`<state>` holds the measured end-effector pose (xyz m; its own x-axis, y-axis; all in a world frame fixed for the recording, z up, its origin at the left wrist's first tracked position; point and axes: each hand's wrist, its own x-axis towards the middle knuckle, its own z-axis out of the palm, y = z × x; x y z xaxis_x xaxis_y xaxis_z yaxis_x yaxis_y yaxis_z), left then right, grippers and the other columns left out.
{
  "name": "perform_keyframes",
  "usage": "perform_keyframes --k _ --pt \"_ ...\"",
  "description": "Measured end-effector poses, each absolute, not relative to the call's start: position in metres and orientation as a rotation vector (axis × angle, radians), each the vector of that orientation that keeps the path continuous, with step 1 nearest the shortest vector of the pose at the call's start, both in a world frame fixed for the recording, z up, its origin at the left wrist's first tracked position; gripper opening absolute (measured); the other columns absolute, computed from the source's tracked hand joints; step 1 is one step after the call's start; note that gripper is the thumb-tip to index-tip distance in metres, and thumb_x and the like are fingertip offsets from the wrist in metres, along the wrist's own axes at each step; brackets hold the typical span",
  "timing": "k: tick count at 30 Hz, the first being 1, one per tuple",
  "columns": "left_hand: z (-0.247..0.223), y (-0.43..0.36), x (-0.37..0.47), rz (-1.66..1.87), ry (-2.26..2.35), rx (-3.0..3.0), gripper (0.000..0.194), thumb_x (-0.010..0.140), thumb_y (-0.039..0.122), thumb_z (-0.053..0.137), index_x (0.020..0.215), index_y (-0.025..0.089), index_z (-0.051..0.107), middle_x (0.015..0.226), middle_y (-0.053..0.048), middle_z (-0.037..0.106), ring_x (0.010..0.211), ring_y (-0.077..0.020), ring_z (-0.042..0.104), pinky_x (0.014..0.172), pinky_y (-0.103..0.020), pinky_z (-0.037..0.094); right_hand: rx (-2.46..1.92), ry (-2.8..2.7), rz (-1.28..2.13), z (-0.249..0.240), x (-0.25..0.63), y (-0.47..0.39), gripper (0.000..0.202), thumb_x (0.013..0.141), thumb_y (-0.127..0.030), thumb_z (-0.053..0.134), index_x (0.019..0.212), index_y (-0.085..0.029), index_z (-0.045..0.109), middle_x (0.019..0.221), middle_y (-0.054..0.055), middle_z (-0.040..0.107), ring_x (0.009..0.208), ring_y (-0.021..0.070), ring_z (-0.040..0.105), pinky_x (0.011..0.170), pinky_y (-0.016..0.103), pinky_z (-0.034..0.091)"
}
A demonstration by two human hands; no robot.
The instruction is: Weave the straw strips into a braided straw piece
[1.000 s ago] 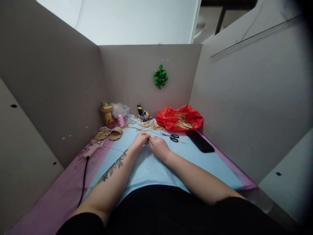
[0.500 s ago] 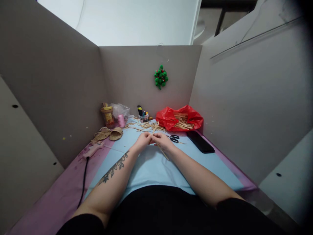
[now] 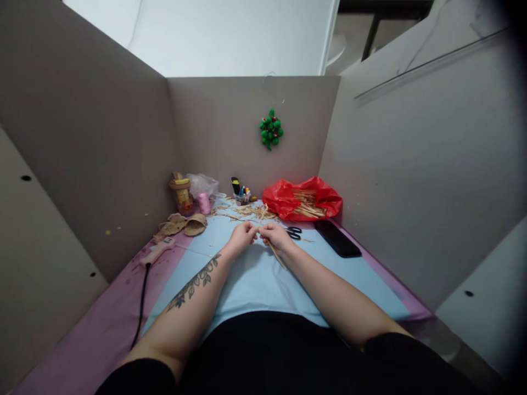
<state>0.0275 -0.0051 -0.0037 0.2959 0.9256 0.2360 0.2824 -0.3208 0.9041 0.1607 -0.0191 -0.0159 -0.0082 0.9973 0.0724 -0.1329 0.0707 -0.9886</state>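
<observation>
Just above the middle of the work surface, my left hand and my right hand face each other with a small gap between the fingertips. Both are closed in a pinch around thin straw strands. One end of the straw sticks up above the fingers, and the other slants down below my right hand. Exactly where the left fingertips meet the straw is too small to make out. Black-handled scissors lie close to the right of my right hand. Loose straw scraps are scattered beyond my hands.
A red plastic bag holding straw stands back right, with a black phone-like slab before it. On the left lie a hot glue gun with its cord, woven pieces, pink thread and a cup. Grey partitions enclose the table.
My hands have drawn slightly apart, opening a small gap between the fingertips. The straw's lower end has shifted a little to the right. Other things are unmoved.
</observation>
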Motion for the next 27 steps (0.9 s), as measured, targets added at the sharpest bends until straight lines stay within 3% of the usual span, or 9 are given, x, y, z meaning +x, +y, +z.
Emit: perform_keyframes --k 6,9,11,14,19,27 --pt "0.003 -0.009 0.03 1.022 1.055 1.576 0.015 0.078 0.029 0.05 0.075 0.014 0.051 0.064 -0.001 0.058 0.05 -0.0072 0.052 0.049 -0.018 0.038 -1.066 -1.312 1.05 -0.018 0.161 -0.015 0.022 0.063 -0.032 0.059 0.052 -0.017 0.047 0.038 -0.006 0.041 0.036 0.0055 0.033 0.037 0.019 0.024" --pt "0.01 -0.01 0.029 1.044 1.114 1.381 0.025 0.081 0.036 0.047 0.09 0.014 0.053 0.08 -0.005 0.062 0.059 -0.009 0.056 0.051 -0.019 0.04 -1.04 -1.27 1.015 -0.017 0.163 -0.012 0.021 0.063 -0.033 0.057 0.055 -0.017 0.047 0.041 -0.007 0.041 0.037 0.0059 0.034 0.038 0.019 0.026" --pt "0.012 -0.01 0.026 1.016 1.123 1.345 0.032 0.08 0.043 0.048 0.089 0.013 0.055 0.084 -0.007 0.063 0.062 -0.0098 0.056 0.052 -0.02 0.039 -1.016 -1.244 1.012 -0.017 0.164 -0.012 0.02 0.064 -0.033 0.057 0.056 -0.018 0.046 0.044 -0.006 0.042 0.039 0.0059 0.035 0.039 0.019 0.028" --pt "0.011 -0.009 0.022 0.904 1.08 1.442 0.036 0.07 0.047 0.059 0.078 0.012 0.06 0.077 -0.006 0.063 0.064 -0.0112 0.053 0.053 -0.02 0.037 -0.993 -1.26 1.005 -0.016 0.165 -0.012 0.019 0.065 -0.032 0.056 0.058 -0.018 0.047 0.046 -0.006 0.043 0.04 0.0058 0.036 0.04 0.019 0.028" --pt "0.006 -0.009 0.021 0.954 1.023 1.511 0.03 0.059 0.04 0.069 0.068 0.013 0.062 0.06 0.0 0.055 0.056 -0.0085 0.046 0.052 -0.02 0.033 -1.002 -1.335 0.973 -0.018 0.162 -0.012 0.017 0.067 -0.033 0.054 0.061 -0.018 0.048 0.046 -0.007 0.043 0.04 0.0065 0.036 0.039 0.019 0.028" --pt "0.0 -0.007 0.025 1.025 1.036 1.46 0.037 0.056 0.043 0.07 0.077 0.013 0.068 0.06 0.0 0.056 0.055 -0.0081 0.045 0.051 -0.019 0.032 -1.006 -1.384 0.903 -0.016 0.161 -0.017 0.017 0.068 -0.031 0.053 0.06 -0.018 0.047 0.045 -0.007 0.041 0.041 0.0066 0.036 0.041 0.02 0.028"
